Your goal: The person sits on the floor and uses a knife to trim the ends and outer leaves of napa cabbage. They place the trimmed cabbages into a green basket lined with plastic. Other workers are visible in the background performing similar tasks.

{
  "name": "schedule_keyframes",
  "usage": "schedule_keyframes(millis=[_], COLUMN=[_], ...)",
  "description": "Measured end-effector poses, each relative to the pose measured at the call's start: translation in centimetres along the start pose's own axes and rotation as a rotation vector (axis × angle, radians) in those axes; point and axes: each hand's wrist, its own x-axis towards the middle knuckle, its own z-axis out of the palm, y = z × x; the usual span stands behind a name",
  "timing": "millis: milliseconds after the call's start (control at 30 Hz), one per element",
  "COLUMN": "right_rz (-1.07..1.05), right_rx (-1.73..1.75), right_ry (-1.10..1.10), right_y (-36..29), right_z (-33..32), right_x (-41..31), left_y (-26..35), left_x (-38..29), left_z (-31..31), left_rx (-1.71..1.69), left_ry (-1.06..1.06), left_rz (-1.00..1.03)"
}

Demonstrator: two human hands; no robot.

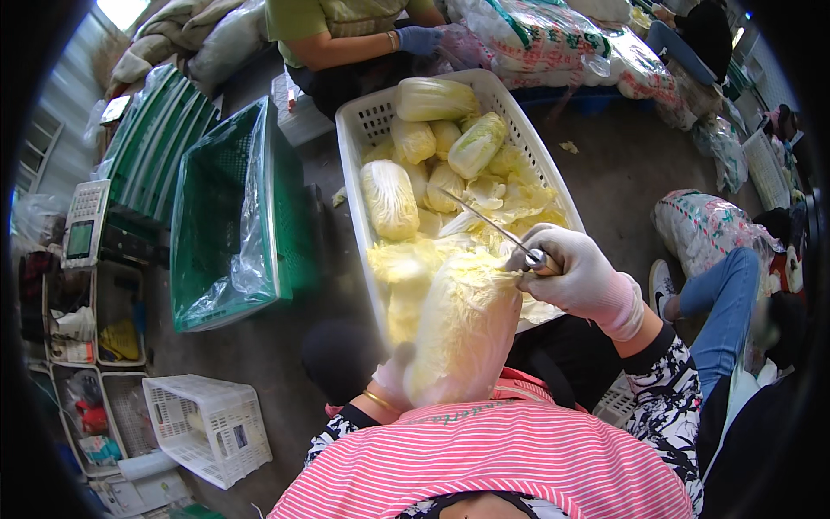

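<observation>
My left hand (pixel 393 378), in a pale glove, holds a large napa cabbage (pixel 465 331) upright near my striped apron, at its lower left side. My right hand (pixel 579 276), in a white knit glove, grips the wooden handle of a thin-bladed knife (pixel 486 221); its fingers are at the cabbage's upper right edge. The blade points up and left over a white plastic basket (pixel 355 194). Inside the basket lie several napa cabbages (pixel 389 200) and loose yellow leaves (pixel 519 207). Part of my left hand is hidden behind the cabbage.
A green crate (pixel 279 214) lined with clear plastic stands left of the basket, near stacked green crates (pixel 152 143). A white crate (pixel 207 422) lies lower left. Opposite sits a co-worker with a blue-gloved hand (pixel 420 40). Filled bags (pixel 545 39) lie behind; another person's jeans-clad leg (pixel 723 305) is at right.
</observation>
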Motion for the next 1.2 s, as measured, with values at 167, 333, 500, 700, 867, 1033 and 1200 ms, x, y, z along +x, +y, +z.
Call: schedule_keyframes(millis=[167,333,500,700,867,1033,1200], right_rz=[0.356,-0.100,0.193,0.234,0.346,0.364,0.368], right_rx=[0.286,-0.229,0.213,0.193,0.337,0.386,0.392], right_ry=[-0.025,-0.021,-0.045,0.157,0.022,0.085,0.013], right_y=[-0.7,0.2,-1.0,1.1,2.5,1.3,1.7], right_z=[-1.4,0.2,-2.3,-1.0,0.9,0.1,0.2], right_x=[-1.0,-0.2,-2.3,-2.2,-0.9,-0.9,0.1], left_y=[0.1,0.0,0.1,0.1,0.0,0.4,0.7], left_x=[-0.1,-0.2,-0.3,-0.1,-0.2,0.0,0.6], left_z=[0.1,0.4,0.4,0.1,-0.6,-0.4,0.8], left_rx=[-0.001,-0.001,-0.012,-0.017,-0.065,-0.037,0.019], left_ry=[0.008,0.006,0.005,-0.018,0.024,0.050,0.035], left_rz=[-0.019,-0.016,-0.011,-0.007,0.010,0.005,-0.018])
